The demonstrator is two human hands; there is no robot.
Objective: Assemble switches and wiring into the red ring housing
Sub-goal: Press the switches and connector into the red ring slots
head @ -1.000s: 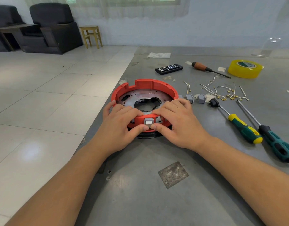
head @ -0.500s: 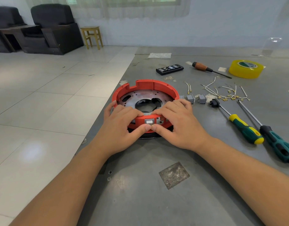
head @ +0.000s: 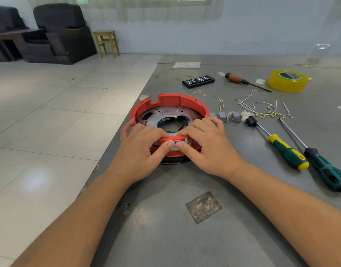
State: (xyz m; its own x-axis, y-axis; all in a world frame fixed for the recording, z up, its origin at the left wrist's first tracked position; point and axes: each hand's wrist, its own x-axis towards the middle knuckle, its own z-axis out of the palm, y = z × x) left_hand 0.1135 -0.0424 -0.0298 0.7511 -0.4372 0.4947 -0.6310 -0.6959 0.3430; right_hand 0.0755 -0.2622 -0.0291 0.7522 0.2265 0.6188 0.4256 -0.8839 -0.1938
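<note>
both hands [head: 175,146] grip red ring housing [head: 168,101] near table [head: 165,237] edge.

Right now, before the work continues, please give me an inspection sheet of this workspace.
Surface: grey metal table, scuffed.
Job's things: red ring housing on table; grey switch at its near wall; spare switches beside it.
Clutter: two screwdrivers, tape roll, bit case.
Hands: left hand and right hand grip the housing, thumbs pressing the switch.
Cables: loose wires.
Surroundings: armchair, stool.
</note>
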